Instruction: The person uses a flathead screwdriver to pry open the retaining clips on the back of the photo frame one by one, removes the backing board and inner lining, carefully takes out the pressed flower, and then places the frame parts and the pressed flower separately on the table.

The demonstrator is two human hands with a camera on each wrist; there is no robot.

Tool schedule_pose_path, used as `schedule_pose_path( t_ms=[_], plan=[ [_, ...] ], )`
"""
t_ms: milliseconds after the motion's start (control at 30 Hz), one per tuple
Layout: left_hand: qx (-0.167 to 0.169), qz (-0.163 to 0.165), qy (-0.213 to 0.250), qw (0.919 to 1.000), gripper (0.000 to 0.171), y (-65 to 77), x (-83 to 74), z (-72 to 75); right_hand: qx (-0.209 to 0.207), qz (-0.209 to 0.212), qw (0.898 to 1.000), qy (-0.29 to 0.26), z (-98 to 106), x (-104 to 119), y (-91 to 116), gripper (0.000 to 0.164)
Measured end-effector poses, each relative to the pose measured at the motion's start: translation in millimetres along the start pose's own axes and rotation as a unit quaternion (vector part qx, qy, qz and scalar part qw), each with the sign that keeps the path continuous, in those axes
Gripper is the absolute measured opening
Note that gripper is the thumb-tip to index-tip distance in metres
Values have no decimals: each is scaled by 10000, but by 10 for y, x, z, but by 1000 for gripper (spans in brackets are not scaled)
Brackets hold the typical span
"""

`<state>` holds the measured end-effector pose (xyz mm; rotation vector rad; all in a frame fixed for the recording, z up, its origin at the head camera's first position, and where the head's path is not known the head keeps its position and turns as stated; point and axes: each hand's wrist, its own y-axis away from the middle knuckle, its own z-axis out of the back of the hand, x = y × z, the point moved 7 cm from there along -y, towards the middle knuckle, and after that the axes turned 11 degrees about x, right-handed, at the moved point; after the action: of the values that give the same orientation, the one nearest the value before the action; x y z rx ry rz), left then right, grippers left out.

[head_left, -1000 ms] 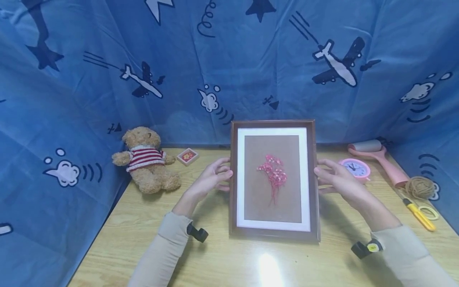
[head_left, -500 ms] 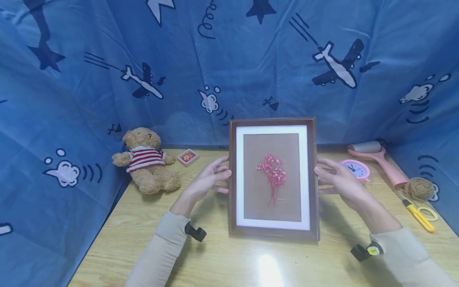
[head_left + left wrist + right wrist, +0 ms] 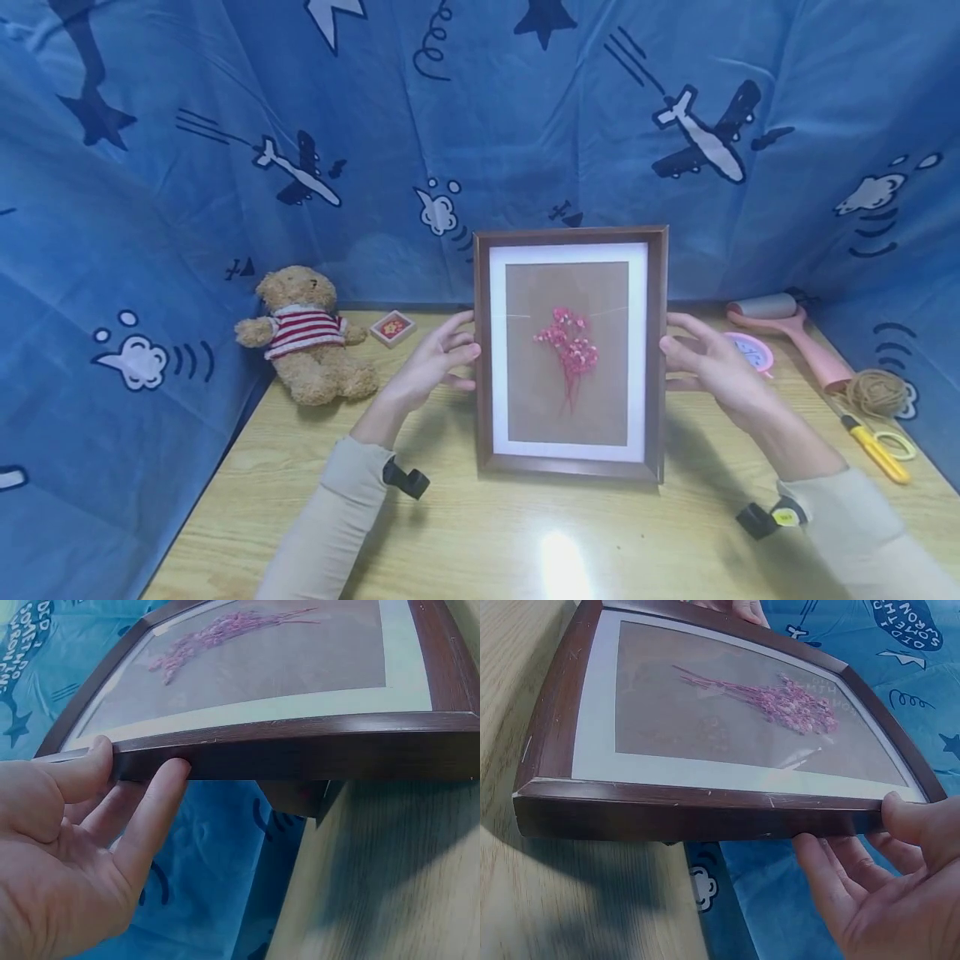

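A brown wooden picture frame (image 3: 570, 468) with a white mat and pressed pink flowers stands nearly upright in the middle of the head view. My left hand (image 3: 427, 367) grips its left side, thumb on the front edge and fingers behind. On the opposite side my right hand (image 3: 720, 371) holds it the same way. The left wrist view shows the left hand's thumb (image 3: 94, 769) at the frame's edge and part of a support behind the frame. In the right wrist view, the right hand's fingers (image 3: 832, 881) press under the frame's side.
A teddy bear (image 3: 311, 333) in a striped shirt and a small tile with a flower (image 3: 392, 327) lie at the left. To the right are a pink clock (image 3: 753, 354), a pink lint roller (image 3: 802, 333), twine (image 3: 877, 393) and a yellow-handled tool (image 3: 877, 450). Blue cloth (image 3: 480, 125) hangs behind.
Both hands have raised the picture frame a little, so its top edge and bottom edge sit higher in view. It now overlaps more of the blue cloth.
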<state>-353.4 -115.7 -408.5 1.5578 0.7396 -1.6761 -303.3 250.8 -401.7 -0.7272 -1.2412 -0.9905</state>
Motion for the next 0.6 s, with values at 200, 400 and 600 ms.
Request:
schedule_pose_path(
  t_ms=[200,400,600],
  plan=[
    [-10,-110,-112,9999,71,-7,-60,-15,-100,256,9996,-17,23,35,10,72],
    [2,-341,-210,9992,71,-11,-118,-24,-167,414,9990,-42,45,66,16,72],
    [-69,-564,-300,9979,70,-18,-157,-17,-257,558,9980,-163,56,111,21,71]
  ],
)
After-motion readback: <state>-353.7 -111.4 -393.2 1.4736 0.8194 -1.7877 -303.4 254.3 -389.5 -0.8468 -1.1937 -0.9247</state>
